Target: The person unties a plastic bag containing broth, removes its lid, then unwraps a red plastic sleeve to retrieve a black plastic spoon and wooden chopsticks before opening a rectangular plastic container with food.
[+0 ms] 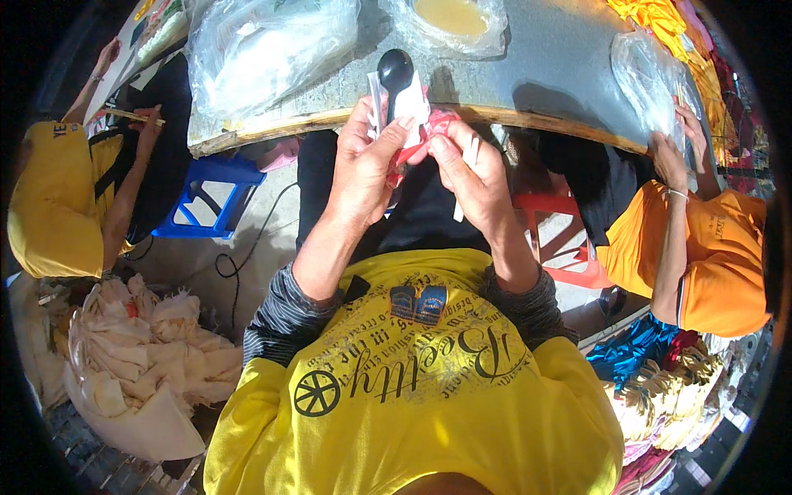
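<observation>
My left hand (366, 164) grips a black plastic spoon (396, 71), bowl upward, together with a folded white paper (416, 102), possibly a napkin. Between both hands is thin red plastic (443, 119), pinched by the thumb and fingers of my right hand (475, 176). A narrow white strip (458, 211) passes through my right hand and sticks out below it; what it is cannot be made out. Both hands are just over the near edge of a metal-topped table (297, 121). My fingers hide part of the red plastic.
Ahead on the table are a clear plastic bag (266, 59) and a bag holding yellowish liquid (451, 17). At left a person holds chopsticks (133, 117); at right another person handles a clear bag (646, 80). Blue (210, 192) and red (560, 238) stools stand below. Cream cloth (148, 359) is piled behind left.
</observation>
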`<state>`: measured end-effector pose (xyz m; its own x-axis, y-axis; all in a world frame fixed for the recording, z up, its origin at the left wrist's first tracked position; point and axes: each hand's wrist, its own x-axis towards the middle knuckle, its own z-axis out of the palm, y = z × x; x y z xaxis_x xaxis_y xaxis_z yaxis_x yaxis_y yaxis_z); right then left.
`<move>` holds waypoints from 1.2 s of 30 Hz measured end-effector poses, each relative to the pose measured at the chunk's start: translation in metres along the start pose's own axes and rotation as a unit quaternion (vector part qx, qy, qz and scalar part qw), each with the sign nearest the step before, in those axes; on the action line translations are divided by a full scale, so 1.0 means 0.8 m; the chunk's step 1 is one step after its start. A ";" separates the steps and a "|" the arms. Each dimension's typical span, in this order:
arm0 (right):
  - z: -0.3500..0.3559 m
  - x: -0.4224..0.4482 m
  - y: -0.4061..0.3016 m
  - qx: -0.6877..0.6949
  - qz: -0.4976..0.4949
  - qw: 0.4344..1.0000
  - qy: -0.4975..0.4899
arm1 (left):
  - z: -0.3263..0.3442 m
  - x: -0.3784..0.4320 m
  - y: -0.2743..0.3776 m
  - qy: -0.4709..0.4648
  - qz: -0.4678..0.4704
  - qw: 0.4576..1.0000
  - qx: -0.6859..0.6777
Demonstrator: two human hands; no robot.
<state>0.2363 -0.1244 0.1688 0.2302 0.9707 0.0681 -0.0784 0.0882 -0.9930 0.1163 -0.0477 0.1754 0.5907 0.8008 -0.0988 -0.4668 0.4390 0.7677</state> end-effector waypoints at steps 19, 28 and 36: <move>0.002 0.005 0.015 0.088 0.006 0.994 0.063 | -0.013 0.008 -0.012 0.078 0.042 0.991 0.099; 0.003 0.015 0.030 0.158 -0.074 0.984 0.014 | -0.016 0.006 0.000 0.095 -0.008 0.983 0.157; -0.003 0.008 0.022 -0.067 -0.069 0.993 0.067 | -0.017 0.005 -0.006 0.057 -0.054 0.979 0.188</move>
<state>0.2387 -0.1175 0.1519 0.3581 0.9120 0.2001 0.0915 0.1791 -0.9796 0.1123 -0.0412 0.1627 0.5358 0.8076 -0.2465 -0.1178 0.3605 0.9253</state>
